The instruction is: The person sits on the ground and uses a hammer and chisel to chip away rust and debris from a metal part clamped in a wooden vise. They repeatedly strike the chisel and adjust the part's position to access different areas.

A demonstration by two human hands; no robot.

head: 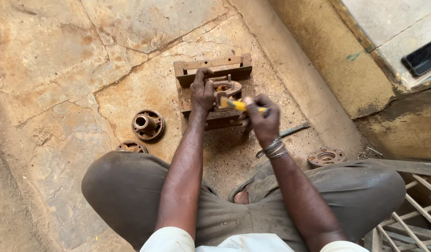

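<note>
I squat over a low rusty metal frame point(214, 66) on the stone floor. A rusty round part point(229, 87) lies on top of it. My left hand point(202, 91) presses down on the frame next to that part. My right hand point(262, 120) grips a tool with a yellow handle point(237, 105), whose tip points at the round part. Bangles circle my right wrist.
A rusty flanged hub point(148, 124) stands on the floor to the left, another point(131, 147) by my left knee, a third point(326, 157) by my right knee. A dark metal bar point(295, 129) lies right of the frame. A phone point(423, 57) rests on the ledge. Wooden slats point(411, 210) lie at the lower right.
</note>
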